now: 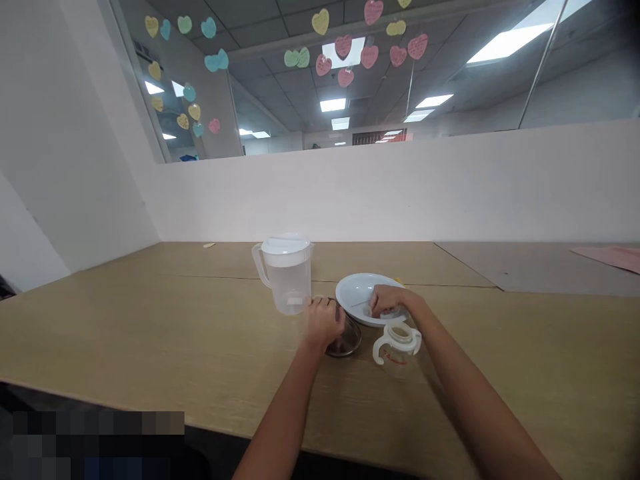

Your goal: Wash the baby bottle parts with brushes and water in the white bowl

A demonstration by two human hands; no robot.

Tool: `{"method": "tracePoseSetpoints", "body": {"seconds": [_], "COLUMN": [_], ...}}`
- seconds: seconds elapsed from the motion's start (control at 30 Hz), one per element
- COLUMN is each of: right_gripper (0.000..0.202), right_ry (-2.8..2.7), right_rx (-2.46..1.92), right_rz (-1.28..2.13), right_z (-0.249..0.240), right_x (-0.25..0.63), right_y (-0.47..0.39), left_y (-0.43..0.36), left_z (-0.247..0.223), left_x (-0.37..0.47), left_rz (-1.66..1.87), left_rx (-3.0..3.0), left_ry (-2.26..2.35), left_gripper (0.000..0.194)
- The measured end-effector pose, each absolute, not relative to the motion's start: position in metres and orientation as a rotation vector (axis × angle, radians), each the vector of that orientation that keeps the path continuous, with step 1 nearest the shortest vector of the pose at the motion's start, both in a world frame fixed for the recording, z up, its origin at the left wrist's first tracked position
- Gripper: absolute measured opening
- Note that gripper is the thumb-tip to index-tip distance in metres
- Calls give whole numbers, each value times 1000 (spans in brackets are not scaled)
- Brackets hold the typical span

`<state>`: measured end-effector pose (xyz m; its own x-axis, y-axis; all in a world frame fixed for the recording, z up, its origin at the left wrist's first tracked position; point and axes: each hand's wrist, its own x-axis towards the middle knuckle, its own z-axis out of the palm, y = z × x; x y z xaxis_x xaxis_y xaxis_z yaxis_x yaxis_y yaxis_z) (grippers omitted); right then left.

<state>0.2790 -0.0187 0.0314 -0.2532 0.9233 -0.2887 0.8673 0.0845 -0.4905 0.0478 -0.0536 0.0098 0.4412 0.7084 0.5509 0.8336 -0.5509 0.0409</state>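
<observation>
My left hand (324,321) is closed at the edge of a round, dark metal dish (347,340); what its fingers hold is hidden. My right hand (387,300) reaches down into a white plate (357,293), fingers bent together around something clear that is too small to make out. Close to my left hand stands a translucent lidded pitcher (290,280), upright, its handle to the left. Nearer me than the plate, beside my right forearm, is a clear glass container with a white collar and handle (400,339) and red lettering.
The wooden table (150,333) meets a white wall (300,200) at the back. A pink sheet (613,257) lies at the far right, and a small flat piece (209,245) lies at the back left. Something yellow shows behind the plate.
</observation>
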Motion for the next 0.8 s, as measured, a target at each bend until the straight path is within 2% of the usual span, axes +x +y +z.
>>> {"method": "tracePoseSetpoints", "body": {"seconds": [0.07, 0.23, 0.37, 0.53, 0.8], "right_gripper": [21, 36, 39, 41, 38], "right_ry": [-2145, -1676, -1588, -1866, -2077], "right_rx": [-1680, -1353, -1087, -1305, -1458], "right_rz": [921, 577, 621, 751, 897], "right_z": [42, 93, 139, 166, 167], "right_x": [274, 270, 265, 259, 260], "right_y": [-23, -50, -93, -138, -147], "left_y": [-54, -55, -52, -48, -46], "left_z": [10, 12, 8, 1, 1], "left_x": [48, 49, 50, 50, 51], "left_rz": [-757, -711, -612, -502, -559], "left_rx": [-2452, -2434, -2455, -2514, -2504], "left_ry": [-1364, -1460, -1555, -1628, -1619], "left_gripper": [25, 20, 24, 23, 28]}}
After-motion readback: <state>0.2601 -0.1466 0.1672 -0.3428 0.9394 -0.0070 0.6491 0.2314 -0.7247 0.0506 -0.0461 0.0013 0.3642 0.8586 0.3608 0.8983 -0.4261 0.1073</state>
